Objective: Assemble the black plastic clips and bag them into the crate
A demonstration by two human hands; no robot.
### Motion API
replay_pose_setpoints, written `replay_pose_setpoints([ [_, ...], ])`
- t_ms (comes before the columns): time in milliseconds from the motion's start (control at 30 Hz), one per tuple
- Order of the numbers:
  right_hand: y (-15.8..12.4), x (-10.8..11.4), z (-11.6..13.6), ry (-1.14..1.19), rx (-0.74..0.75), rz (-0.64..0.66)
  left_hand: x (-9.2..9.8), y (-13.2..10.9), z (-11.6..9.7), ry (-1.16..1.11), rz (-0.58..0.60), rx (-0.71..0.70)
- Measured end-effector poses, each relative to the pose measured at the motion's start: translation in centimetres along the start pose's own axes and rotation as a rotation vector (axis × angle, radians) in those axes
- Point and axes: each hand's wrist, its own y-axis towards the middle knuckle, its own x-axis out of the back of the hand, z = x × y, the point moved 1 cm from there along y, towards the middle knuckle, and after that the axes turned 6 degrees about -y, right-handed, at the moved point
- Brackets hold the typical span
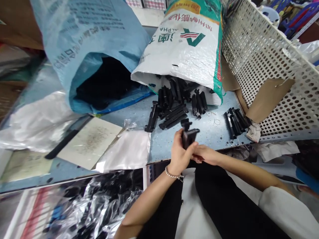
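Just past the table's front edge, my left hand (179,153), with a bracelet at its wrist, is wrapped round a long black plastic part (189,136) with a notched upper end. Close against it, my right hand (205,154) has its fingers curled in below the left thumb. What those right fingers grip is hidden. Beyond the hands, similar black plastic parts (174,116) lie loose on the blue table. More of them spill from the mouth of a white and green woven sack (179,56). A small row of the same parts (235,122) lies to the right.
A blue plastic bag (97,36) gapes at the left, dark inside. Clear plastic bags (127,149) and a stained white board (89,142) lie on the left of the table (161,146). A perforated white crate (264,66) borders the right. Shiny wrapped items (99,205) sit below.
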Motion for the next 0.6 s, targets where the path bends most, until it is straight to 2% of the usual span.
replay_pose_setpoints([
  [67,0.0,0.8,0.6,-0.162,0.086,-0.043,0.0,0.5,-0.2,-0.146,0.053,0.169],
  [133,0.1,1.8,1.2,-0.483,0.303,-0.175,-0.1,1.0,-0.4,-0.32,0.104,0.369],
  [200,0.2,2.5,1.6,-0.79,0.567,-0.284,-0.4,1.2,-0.5,-0.401,0.13,0.463],
  [267,0.3,2.9,1.9,-0.95,0.749,-0.343,-0.6,1.1,-0.5,-0.427,0.139,0.505],
  [333,0.3,3.3,2.0,-0.988,0.803,-0.343,-0.6,0.9,-0.3,-0.475,0.128,0.55],
  [433,0.1,3.9,2.4,-1.026,0.804,-0.297,-0.5,1.0,-0.3,-0.582,0.115,0.612],
  [600,-0.1,3.6,2.5,-1.113,0.879,-0.358,-0.4,1.5,-0.3,-0.596,0.167,0.701],
])
